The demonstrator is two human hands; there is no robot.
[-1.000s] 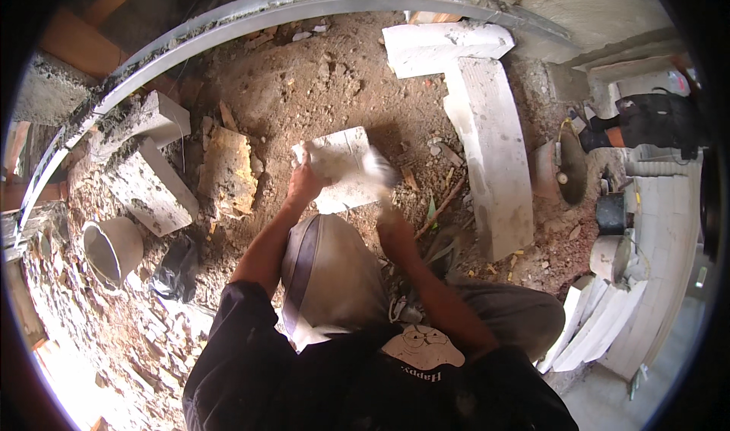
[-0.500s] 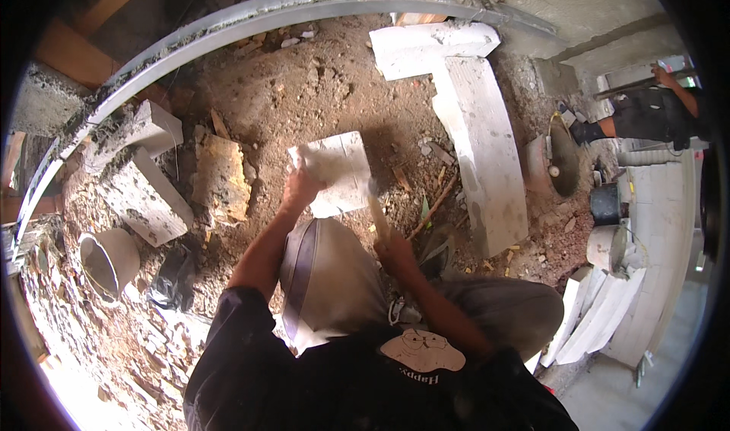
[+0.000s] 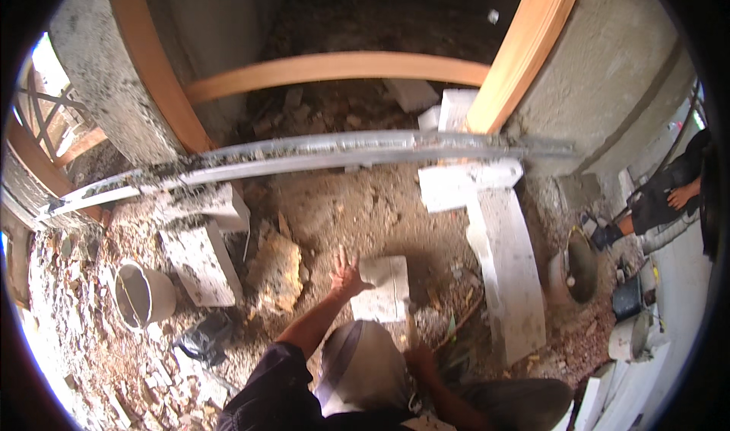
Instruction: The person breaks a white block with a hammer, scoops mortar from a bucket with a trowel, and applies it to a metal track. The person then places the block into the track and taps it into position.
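Observation:
A squarish white block [image 3: 386,289], scored with a thin line, lies on the dirt in front of my knee. My left hand [image 3: 348,277] is open at its left edge, fingers spread, the thumb reaching over the block. Whether the palm touches it I cannot tell. Closed around the light wooden handle [image 3: 411,331] of a tool is my right hand [image 3: 419,361], just beside my knee. The tool's dark end is by the block's near right corner, too small and blurred to name its kind.
A long white block [image 3: 511,279] and a shorter one [image 3: 464,186] lie to the right. Dusty blocks [image 3: 199,264], a bucket [image 3: 144,294] and a black bag [image 3: 207,338] are left. A metal bar [image 3: 319,165] crosses beyond. Another person's hand [image 3: 684,195] shows far right.
My view has tipped up, showing an orange-brown timber frame beyond the bar. My left hand has loosened from the block's edge and spread its fingers. The right hand still grips the tool.

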